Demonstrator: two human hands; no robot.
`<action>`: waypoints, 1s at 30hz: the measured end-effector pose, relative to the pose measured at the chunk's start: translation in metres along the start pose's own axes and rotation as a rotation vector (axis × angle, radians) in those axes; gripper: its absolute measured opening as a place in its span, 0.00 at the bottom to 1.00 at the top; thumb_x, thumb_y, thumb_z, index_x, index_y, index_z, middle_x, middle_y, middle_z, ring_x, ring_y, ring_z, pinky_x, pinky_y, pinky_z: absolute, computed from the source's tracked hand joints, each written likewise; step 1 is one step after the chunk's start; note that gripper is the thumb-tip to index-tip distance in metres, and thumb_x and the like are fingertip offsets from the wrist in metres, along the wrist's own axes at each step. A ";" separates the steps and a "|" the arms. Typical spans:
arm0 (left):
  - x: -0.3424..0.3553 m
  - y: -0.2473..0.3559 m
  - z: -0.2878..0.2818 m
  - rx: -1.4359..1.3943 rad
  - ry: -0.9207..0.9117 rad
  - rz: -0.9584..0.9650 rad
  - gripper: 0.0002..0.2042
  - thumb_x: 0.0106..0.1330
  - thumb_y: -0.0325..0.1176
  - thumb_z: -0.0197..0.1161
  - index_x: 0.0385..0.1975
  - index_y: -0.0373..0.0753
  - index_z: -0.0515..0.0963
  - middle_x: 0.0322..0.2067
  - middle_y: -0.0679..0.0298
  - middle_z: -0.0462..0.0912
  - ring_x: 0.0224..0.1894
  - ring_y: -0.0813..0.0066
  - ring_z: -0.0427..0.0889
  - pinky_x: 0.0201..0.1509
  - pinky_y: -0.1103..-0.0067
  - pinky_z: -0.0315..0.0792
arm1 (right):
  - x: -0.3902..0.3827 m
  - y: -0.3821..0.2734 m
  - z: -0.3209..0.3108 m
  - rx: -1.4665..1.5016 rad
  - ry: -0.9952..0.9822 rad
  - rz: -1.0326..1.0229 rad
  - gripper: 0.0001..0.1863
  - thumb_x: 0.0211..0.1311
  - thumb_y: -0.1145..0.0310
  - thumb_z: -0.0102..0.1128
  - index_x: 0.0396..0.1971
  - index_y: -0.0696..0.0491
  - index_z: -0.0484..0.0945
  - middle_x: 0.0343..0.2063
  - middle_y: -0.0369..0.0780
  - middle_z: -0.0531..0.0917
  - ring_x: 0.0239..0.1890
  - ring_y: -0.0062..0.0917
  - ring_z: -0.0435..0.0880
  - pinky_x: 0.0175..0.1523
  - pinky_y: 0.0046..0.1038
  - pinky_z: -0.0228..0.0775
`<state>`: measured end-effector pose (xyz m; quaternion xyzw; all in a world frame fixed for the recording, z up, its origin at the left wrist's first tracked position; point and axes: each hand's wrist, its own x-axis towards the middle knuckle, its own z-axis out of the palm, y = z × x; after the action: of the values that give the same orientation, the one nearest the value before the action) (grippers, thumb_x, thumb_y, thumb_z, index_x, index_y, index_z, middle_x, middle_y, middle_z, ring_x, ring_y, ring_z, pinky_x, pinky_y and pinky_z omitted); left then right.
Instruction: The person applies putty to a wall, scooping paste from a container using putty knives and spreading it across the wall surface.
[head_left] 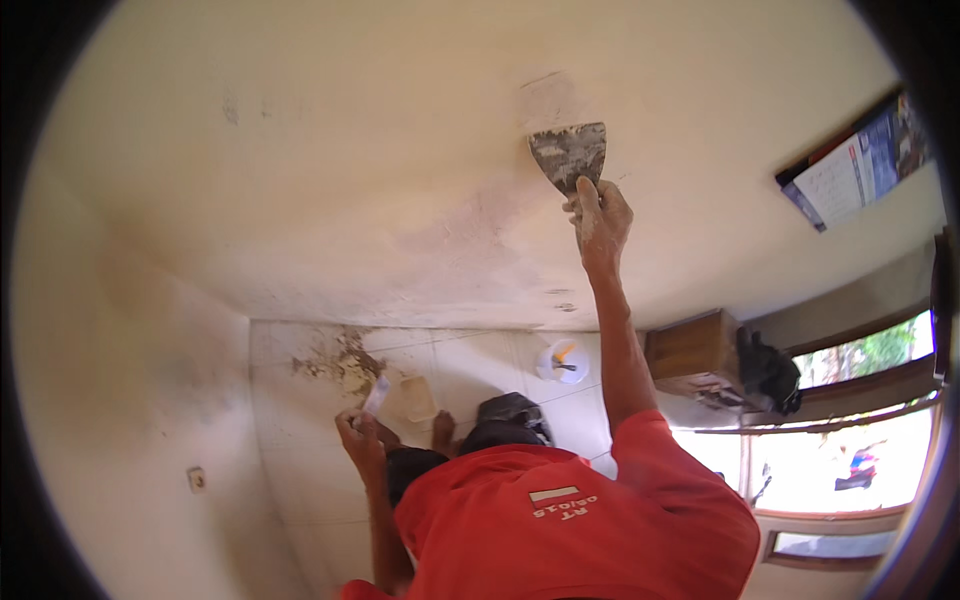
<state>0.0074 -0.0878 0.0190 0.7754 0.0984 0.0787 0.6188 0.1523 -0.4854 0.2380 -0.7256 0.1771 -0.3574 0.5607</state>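
Note:
My right hand is closed round the handle of a wide putty knife. Its grey blade is smeared with pale filler and lies at the cream wall, just below a patch of whitish filler. Lower on the wall, a larger pinkish-white patch shows. Down at the left, my left hand grips a small, pale, flat-bladed tool that points up; its exact kind is too small to tell.
A white tub with an orange-handled tool stands on the tiled floor, and a cream tray lies near my feet. Brown debris is scattered by the wall. At right are a wooden cabinet, windows and a wall calendar. A socket is on the left wall.

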 end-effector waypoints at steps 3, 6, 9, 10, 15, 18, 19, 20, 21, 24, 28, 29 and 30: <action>0.004 0.002 -0.004 0.083 0.012 -0.036 0.10 0.66 0.32 0.59 0.38 0.35 0.67 0.34 0.63 0.68 0.37 0.72 0.67 0.45 0.76 0.67 | -0.016 -0.008 -0.020 -0.024 -0.016 0.065 0.17 0.66 0.58 0.59 0.29 0.60 0.77 0.19 0.36 0.79 0.22 0.17 0.77 0.28 0.19 0.67; 0.013 -0.013 -0.001 -0.048 0.023 -0.025 0.10 0.66 0.32 0.61 0.40 0.35 0.68 0.35 0.63 0.69 0.38 0.74 0.68 0.45 0.76 0.68 | -0.042 -0.038 -0.028 0.037 -0.090 0.196 0.15 0.61 0.62 0.60 0.35 0.60 0.77 0.22 0.36 0.77 0.24 0.16 0.76 0.29 0.21 0.69; 0.028 -0.010 0.004 -0.043 -0.022 0.005 0.10 0.66 0.31 0.60 0.40 0.34 0.68 0.36 0.63 0.69 0.37 0.74 0.68 0.43 0.77 0.68 | -0.053 -0.069 -0.039 0.034 -0.206 0.183 0.18 0.55 0.66 0.61 0.44 0.61 0.76 0.25 0.36 0.75 0.25 0.16 0.73 0.31 0.23 0.70; 0.025 -0.013 0.003 -0.043 -0.041 0.021 0.10 0.66 0.31 0.59 0.41 0.34 0.68 0.36 0.63 0.69 0.37 0.74 0.67 0.43 0.77 0.68 | -0.058 -0.077 -0.043 -0.042 -0.209 0.142 0.23 0.57 0.66 0.60 0.50 0.62 0.72 0.25 0.36 0.75 0.24 0.16 0.72 0.31 0.23 0.69; 0.059 0.009 -0.025 0.031 -0.131 0.075 0.10 0.67 0.31 0.57 0.40 0.32 0.68 0.36 0.61 0.69 0.38 0.72 0.68 0.45 0.76 0.67 | -0.082 -0.076 -0.026 -0.156 -0.043 0.144 0.35 0.64 0.68 0.56 0.67 0.63 0.54 0.25 0.39 0.76 0.24 0.21 0.72 0.32 0.26 0.69; 0.062 0.010 -0.047 0.057 -0.149 0.128 0.09 0.67 0.30 0.57 0.39 0.32 0.67 0.35 0.62 0.68 0.37 0.73 0.67 0.43 0.76 0.67 | -0.096 -0.070 -0.011 -0.242 0.050 -0.184 0.35 0.68 0.68 0.52 0.71 0.52 0.47 0.26 0.44 0.76 0.24 0.27 0.73 0.32 0.31 0.69; 0.068 0.006 -0.057 0.055 -0.168 0.145 0.09 0.67 0.30 0.57 0.39 0.32 0.67 0.35 0.62 0.68 0.37 0.73 0.67 0.43 0.76 0.66 | -0.098 -0.073 0.003 -0.219 0.093 -0.219 0.33 0.69 0.67 0.52 0.71 0.45 0.51 0.26 0.45 0.77 0.22 0.28 0.74 0.30 0.33 0.69; 0.073 0.002 -0.066 0.054 -0.186 0.159 0.09 0.67 0.30 0.57 0.39 0.32 0.67 0.35 0.61 0.68 0.37 0.73 0.67 0.43 0.76 0.66 | -0.099 -0.069 0.018 -0.283 0.186 -0.308 0.33 0.69 0.67 0.53 0.71 0.45 0.51 0.30 0.46 0.79 0.25 0.33 0.77 0.32 0.35 0.70; 0.077 0.002 -0.073 0.058 -0.194 0.170 0.09 0.67 0.30 0.57 0.39 0.32 0.67 0.35 0.61 0.68 0.37 0.73 0.67 0.43 0.76 0.66 | -0.098 -0.062 0.032 -0.352 0.276 -0.390 0.33 0.68 0.67 0.53 0.71 0.45 0.52 0.33 0.48 0.81 0.28 0.37 0.80 0.34 0.37 0.71; 0.075 0.019 -0.094 0.083 -0.233 0.123 0.11 0.66 0.30 0.56 0.42 0.32 0.67 0.37 0.61 0.69 0.38 0.73 0.67 0.45 0.76 0.66 | -0.081 -0.068 0.072 -0.335 0.400 -0.336 0.34 0.67 0.67 0.54 0.71 0.44 0.52 0.38 0.49 0.82 0.34 0.45 0.81 0.37 0.38 0.71; 0.067 0.033 -0.107 0.148 -0.222 0.130 0.11 0.66 0.30 0.56 0.41 0.32 0.67 0.37 0.60 0.69 0.39 0.72 0.68 0.46 0.75 0.66 | -0.060 -0.058 0.110 -0.367 0.520 -0.213 0.36 0.67 0.68 0.53 0.71 0.51 0.46 0.34 0.50 0.82 0.32 0.45 0.81 0.34 0.39 0.71; 0.071 0.040 -0.113 0.184 -0.227 0.122 0.11 0.65 0.30 0.55 0.41 0.31 0.66 0.37 0.60 0.69 0.38 0.72 0.68 0.47 0.75 0.66 | -0.057 -0.061 0.114 -0.424 0.512 -0.178 0.37 0.67 0.68 0.53 0.71 0.54 0.45 0.33 0.50 0.81 0.31 0.45 0.81 0.33 0.40 0.71; 0.073 0.041 -0.119 0.199 -0.236 0.129 0.11 0.65 0.30 0.55 0.41 0.31 0.66 0.37 0.60 0.69 0.38 0.72 0.68 0.47 0.75 0.66 | -0.057 -0.064 0.119 -0.420 0.522 -0.163 0.37 0.67 0.68 0.53 0.71 0.54 0.45 0.33 0.50 0.81 0.31 0.45 0.81 0.33 0.40 0.71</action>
<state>0.0512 0.0345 0.0855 0.8414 -0.0174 0.0165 0.5399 0.1900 -0.3463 0.2662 -0.7212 0.3257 -0.5302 0.3044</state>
